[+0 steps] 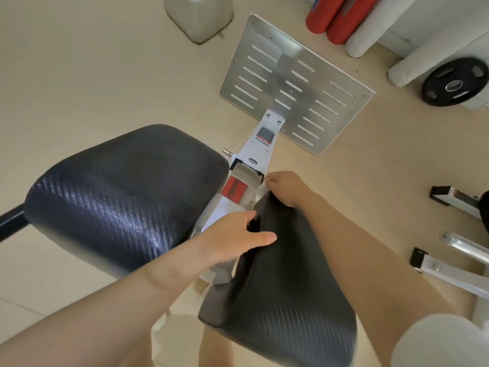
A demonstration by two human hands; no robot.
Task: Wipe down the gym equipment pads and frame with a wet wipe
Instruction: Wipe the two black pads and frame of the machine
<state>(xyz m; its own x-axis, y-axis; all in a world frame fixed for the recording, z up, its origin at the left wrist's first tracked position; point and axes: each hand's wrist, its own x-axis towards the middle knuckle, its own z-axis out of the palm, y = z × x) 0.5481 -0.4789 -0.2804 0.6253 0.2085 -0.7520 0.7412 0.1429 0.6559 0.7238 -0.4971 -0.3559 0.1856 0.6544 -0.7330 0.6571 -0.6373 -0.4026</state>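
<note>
Left of both hands lay the large black pad (pixel 124 197), its weave catching light, mounted on a dark bar. The left hand (pixel 232 239) rested against the inner edge of the narrower black pad (pixel 280 287), thumb extended over the top surface, fingers curled into the gap beside it and gripping that edge. Beyond this hand ran the white frame (pixel 260 152), ending at a slotted metal footplate (pixel 296 83). The right hand (pixel 287 188) sat at the far tip of the narrower pad, fingers closed on a white wet wipe (pixel 262 190), just beside the frame's chrome bracket. Farther right stood a black weight plate (pixel 453 82).
</note>
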